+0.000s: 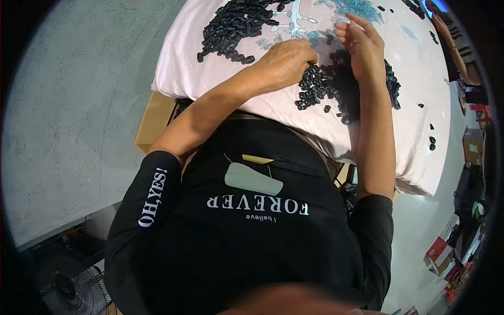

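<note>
Pink cloth [181, 65] bears black pieces [314, 86] beside the left hand [290, 59], grip unclear, and loosely spread right hand [366, 50].

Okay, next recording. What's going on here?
A person is handling small black parts on a pale pink cloth. The left hand is down at the edge of the nearer pile; whether it grips a piece is hard to tell. The right hand is held over that pile, fingers loosely curled. A second pile lies farther left. Another person's arm shows at upper right.
</note>
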`<state>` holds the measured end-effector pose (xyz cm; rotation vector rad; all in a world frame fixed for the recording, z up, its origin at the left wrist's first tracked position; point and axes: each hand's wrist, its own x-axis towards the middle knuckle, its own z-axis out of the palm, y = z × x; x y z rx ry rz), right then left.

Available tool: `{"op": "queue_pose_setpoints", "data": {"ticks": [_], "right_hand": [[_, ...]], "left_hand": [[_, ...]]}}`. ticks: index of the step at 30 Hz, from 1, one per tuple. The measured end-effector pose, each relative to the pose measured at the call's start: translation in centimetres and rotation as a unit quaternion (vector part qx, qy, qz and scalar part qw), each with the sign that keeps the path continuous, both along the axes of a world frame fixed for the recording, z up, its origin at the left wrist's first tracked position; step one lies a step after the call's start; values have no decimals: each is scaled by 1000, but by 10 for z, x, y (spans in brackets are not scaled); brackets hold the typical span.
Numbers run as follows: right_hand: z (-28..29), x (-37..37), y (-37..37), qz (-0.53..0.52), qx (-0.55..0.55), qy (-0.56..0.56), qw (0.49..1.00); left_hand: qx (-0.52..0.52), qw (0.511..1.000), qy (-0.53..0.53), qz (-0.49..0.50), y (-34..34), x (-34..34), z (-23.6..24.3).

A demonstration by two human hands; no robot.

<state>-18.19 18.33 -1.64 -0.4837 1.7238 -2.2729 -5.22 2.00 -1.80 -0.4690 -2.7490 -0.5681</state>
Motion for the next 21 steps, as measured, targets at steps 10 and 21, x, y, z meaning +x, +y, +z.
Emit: {"op": "queue_pose_setpoints", "data": {"ticks": [10,21], "right_hand": [[-6,-15,8,-12,-86,-22,996],[-2,-6,4,11,-68,-5,998]], "left_hand": [[71,997,10,-41,38,-3,6],[9,997,-70,-14,54,-7,11]]}}
